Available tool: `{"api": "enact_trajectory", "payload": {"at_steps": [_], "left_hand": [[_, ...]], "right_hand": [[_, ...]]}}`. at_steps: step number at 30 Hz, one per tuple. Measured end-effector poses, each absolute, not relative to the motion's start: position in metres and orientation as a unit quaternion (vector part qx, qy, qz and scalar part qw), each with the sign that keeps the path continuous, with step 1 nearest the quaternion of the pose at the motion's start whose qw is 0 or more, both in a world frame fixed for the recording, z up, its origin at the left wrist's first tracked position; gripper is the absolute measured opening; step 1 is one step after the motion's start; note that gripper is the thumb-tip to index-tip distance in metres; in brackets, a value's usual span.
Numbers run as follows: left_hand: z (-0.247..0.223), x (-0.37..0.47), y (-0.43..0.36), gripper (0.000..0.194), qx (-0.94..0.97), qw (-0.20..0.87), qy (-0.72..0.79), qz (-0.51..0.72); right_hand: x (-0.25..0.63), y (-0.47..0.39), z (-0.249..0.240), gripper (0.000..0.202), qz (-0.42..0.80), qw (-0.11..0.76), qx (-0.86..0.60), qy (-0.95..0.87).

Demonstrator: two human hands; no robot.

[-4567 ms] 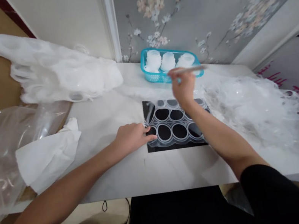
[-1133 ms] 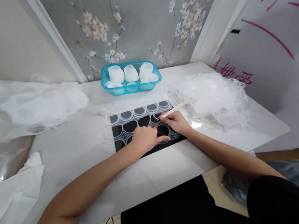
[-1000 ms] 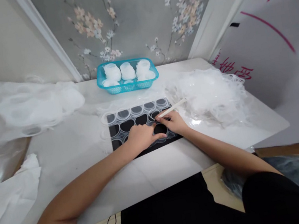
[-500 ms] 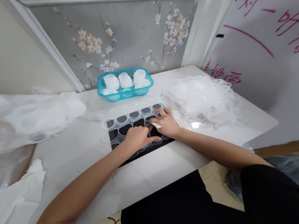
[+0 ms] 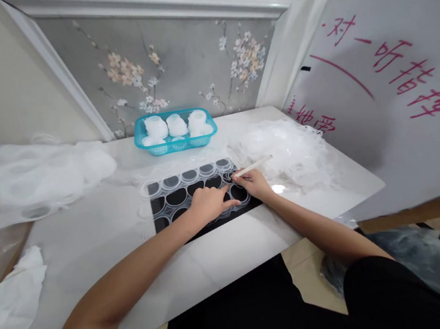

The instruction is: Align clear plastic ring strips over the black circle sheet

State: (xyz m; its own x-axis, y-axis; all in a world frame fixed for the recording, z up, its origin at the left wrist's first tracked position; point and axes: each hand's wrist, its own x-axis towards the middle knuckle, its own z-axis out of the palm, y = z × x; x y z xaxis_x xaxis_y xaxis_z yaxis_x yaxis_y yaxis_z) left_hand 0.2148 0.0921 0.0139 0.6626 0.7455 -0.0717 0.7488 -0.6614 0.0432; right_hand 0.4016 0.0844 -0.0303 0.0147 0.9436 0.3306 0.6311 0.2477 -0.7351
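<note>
In the head view, the left hand (image 5: 208, 203) lies palm down on a clear plastic sheet (image 5: 187, 200) patterned with rows of round openings, its thumb and index finger spread apart and no object visible in its grasp. The right hand (image 5: 252, 182) is just beside it, fingers closed around a slim white pen-like tool (image 5: 256, 165) that slants up to the right; its lower tip is near a ring of the sheet, though whether it touches cannot be told. The sheet rests over a black mat (image 5: 255, 203) near the front edge of a pale table (image 5: 97, 220), reaching a little past the mat's left side. Behind it stands a turquoise basket (image 5: 180, 146) holding stacks of white round pieces (image 5: 156, 127). A tangled heap of translucent plastic (image 5: 288, 149) lies to the right of the mat, and a pile of white perforated sheets (image 5: 38, 171) lies well to the left.
</note>
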Motion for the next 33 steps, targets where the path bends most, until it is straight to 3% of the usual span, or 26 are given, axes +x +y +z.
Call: {"api": "enact_trajectory", "payload": {"at_steps": [16, 24, 26, 29, 31, 33], "left_hand": [[0.012, 0.221, 0.1, 0.074, 0.911, 0.062, 0.405, -0.036], [0.016, 0.223, 0.103, 0.083, 0.913, 0.088, 0.397, -0.043], [0.018, 0.223, 0.104, 0.084, 0.912, 0.098, 0.396, -0.048], [0.021, 0.219, 0.105, 0.084, 0.914, 0.112, 0.387, -0.05], [0.023, 0.21, 0.102, 0.078, 0.913, 0.121, 0.389, -0.015], [0.028, 0.197, 0.096, 0.066, 0.899, 0.128, 0.413, 0.073]], "right_hand": [[0.405, 0.085, -0.034, 0.017, 0.192, 0.392, -0.57, -0.696], [0.414, 0.113, -0.008, 0.019, -0.022, 0.257, -0.586, -0.768], [0.432, 0.139, 0.015, 0.019, -0.077, 0.348, -0.689, -0.632], [0.445, 0.155, 0.041, 0.024, -0.087, 0.453, -0.698, -0.548], [0.435, 0.141, 0.044, 0.02, 0.02, 0.512, -0.65, -0.561], [0.412, 0.113, 0.039, 0.02, 0.21, 0.538, -0.602, -0.552]]}}
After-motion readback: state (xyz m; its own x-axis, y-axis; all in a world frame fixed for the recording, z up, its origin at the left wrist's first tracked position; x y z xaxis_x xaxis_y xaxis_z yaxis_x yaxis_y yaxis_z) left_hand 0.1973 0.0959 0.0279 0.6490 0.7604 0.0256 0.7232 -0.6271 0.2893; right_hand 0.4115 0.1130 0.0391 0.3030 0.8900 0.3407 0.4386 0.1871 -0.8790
